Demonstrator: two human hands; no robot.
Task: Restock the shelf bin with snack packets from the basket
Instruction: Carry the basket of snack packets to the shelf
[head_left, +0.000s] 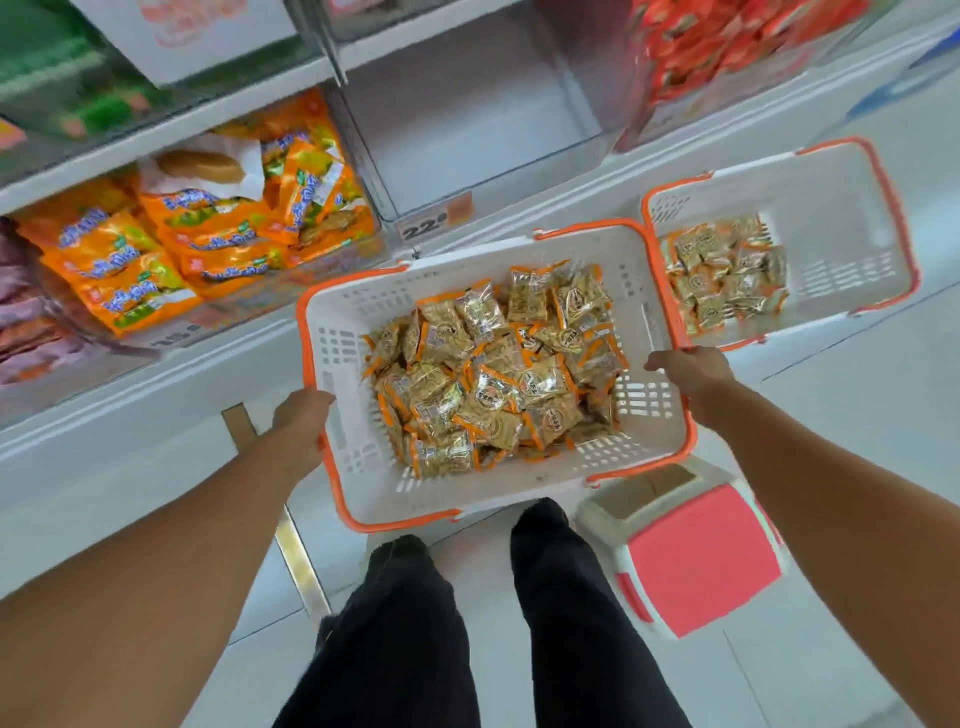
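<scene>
Both hands are gripping the basket (498, 374): left hand (301, 421) curling round its left rim, right hand (685, 371) round its right rim. Snack packets (493, 374) are lying loose inside, below the empty shelf bin (467, 130). Tilting unevenly risks spilling packets floorward.

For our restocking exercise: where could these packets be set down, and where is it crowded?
Free: the clear bin between the orange-packet bin and the red-packet bin shows only bare floor. The second basket is bare on its right half. Crowded: the held basket, gripped by the left hand and right hand.
</scene>
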